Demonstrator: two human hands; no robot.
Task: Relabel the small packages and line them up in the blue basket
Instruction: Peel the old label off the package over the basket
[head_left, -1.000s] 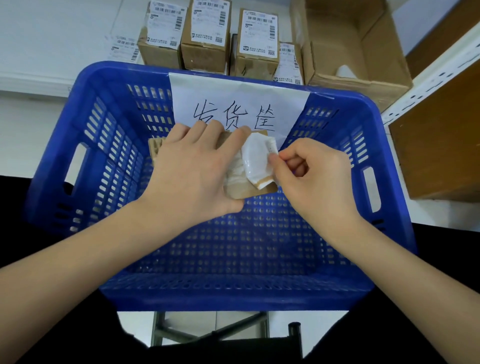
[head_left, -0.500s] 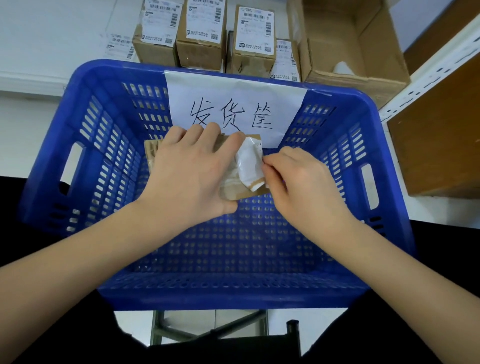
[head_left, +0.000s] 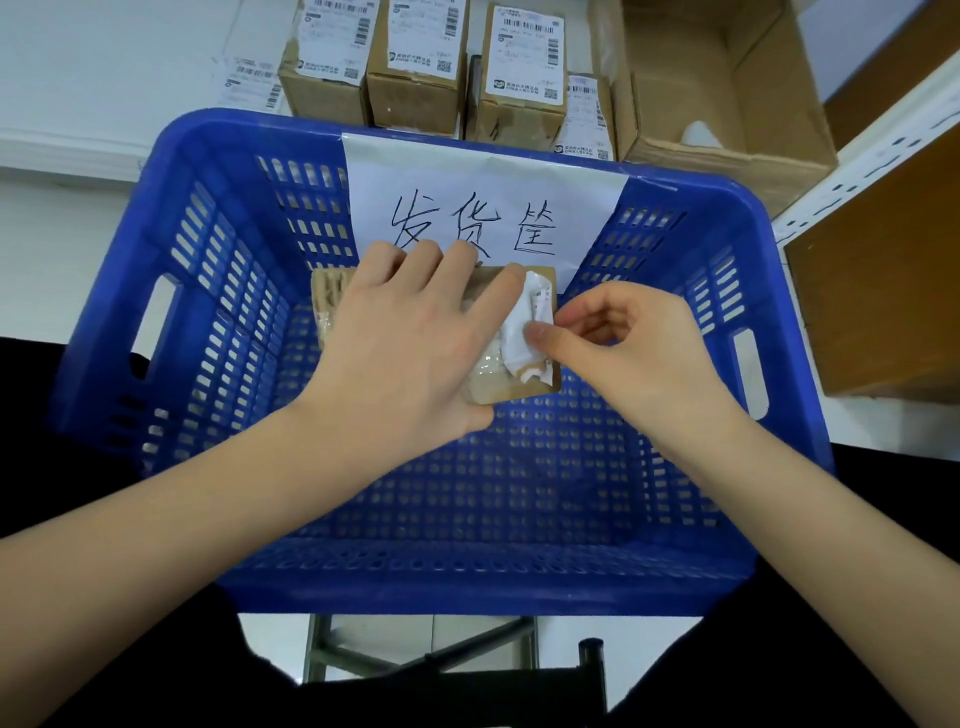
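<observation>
A small brown cardboard package (head_left: 493, 387) lies on the floor of the blue basket (head_left: 208, 322), near its far wall. My left hand (head_left: 410, 338) presses flat on top of it and hides most of it. A crumpled white label (head_left: 524, 325) is partly peeled up from the package's right end. My right hand (head_left: 623, 348) pinches that label between thumb and curled fingers.
A white paper sign (head_left: 483, 208) with handwritten characters hangs on the basket's far wall. Behind the basket stand several labelled brown packages (head_left: 415, 67) and an open cardboard box (head_left: 727, 88). Loose label sheets (head_left: 249, 78) lie at the back left. A shelf post (head_left: 857, 161) rises at right.
My right hand has pulled the label a little to the right and lifted it higher off the package. My left hand stays pressed on the package.
</observation>
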